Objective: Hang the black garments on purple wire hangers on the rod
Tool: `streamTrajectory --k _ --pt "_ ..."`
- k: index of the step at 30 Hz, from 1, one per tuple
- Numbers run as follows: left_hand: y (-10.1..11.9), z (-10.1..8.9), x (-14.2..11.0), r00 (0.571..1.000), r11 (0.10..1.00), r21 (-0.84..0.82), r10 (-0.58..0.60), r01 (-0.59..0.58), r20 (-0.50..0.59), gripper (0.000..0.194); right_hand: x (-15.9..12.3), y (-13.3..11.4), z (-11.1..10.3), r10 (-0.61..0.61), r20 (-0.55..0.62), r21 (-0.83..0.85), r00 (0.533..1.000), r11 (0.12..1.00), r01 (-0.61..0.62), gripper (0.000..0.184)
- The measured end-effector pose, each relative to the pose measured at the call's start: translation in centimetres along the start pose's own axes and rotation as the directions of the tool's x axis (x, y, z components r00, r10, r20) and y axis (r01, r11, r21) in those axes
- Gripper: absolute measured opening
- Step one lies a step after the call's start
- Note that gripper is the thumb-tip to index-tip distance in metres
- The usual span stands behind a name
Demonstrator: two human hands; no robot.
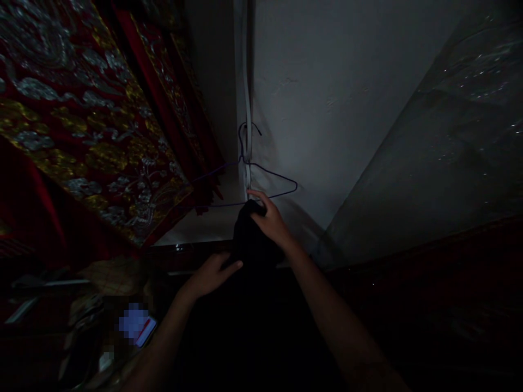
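A thin purple wire hanger (278,171) hangs in front of the wall, its hook up by a pale vertical strip. A black piece of cloth (255,245) reaches up to the hanger's lower bar. My right hand (269,218) grips the cloth's top at that bar, with the index finger stretched toward the strip. Lower and to the left, my left hand (214,272) holds the cloth's side, thumb on top and the other fingers partly hidden. Darkness hides the cloth's shape and lower part.
Red cloth with gold and silver decoration (110,125) hangs on the left. A pale wall (310,81) stands ahead, with a shiny clear sheet (449,141) on its right. At lower left, a lit phone (146,332) lies among dim objects.
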State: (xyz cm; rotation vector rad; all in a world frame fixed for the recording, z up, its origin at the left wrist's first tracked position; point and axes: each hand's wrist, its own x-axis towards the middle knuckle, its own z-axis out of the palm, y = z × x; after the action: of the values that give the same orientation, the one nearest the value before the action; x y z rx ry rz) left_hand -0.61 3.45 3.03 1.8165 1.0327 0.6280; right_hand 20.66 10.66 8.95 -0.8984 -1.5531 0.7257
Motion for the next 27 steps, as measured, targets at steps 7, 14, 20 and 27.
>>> streamTrajectory --k 7,14,20,27 --pt "-2.8 -7.0 -2.1 0.989 0.949 0.289 -0.099 0.127 -0.109 0.024 1.2 3.9 -2.2 0.270 -0.191 -0.117 0.944 0.948 -0.295 0.025" --pt "0.0 -9.7 -2.0 0.810 0.943 0.322 0.122 0.086 -0.574 0.027 0.1 0.4 -3.7 0.142 -0.135 -0.312 0.981 0.933 -0.178 0.036" --pt "1.0 -10.0 0.1 0.736 0.932 0.331 0.118 0.150 -0.667 0.016 -0.5 -0.1 -3.4 0.071 -0.161 -0.362 0.984 0.924 -0.126 0.038" --pt "2.9 -9.8 1.4 0.625 0.951 0.293 0.288 -0.099 -0.725 0.015 -0.8 -0.4 -3.6 0.161 -0.163 -0.248 0.973 0.948 -0.198 0.040"
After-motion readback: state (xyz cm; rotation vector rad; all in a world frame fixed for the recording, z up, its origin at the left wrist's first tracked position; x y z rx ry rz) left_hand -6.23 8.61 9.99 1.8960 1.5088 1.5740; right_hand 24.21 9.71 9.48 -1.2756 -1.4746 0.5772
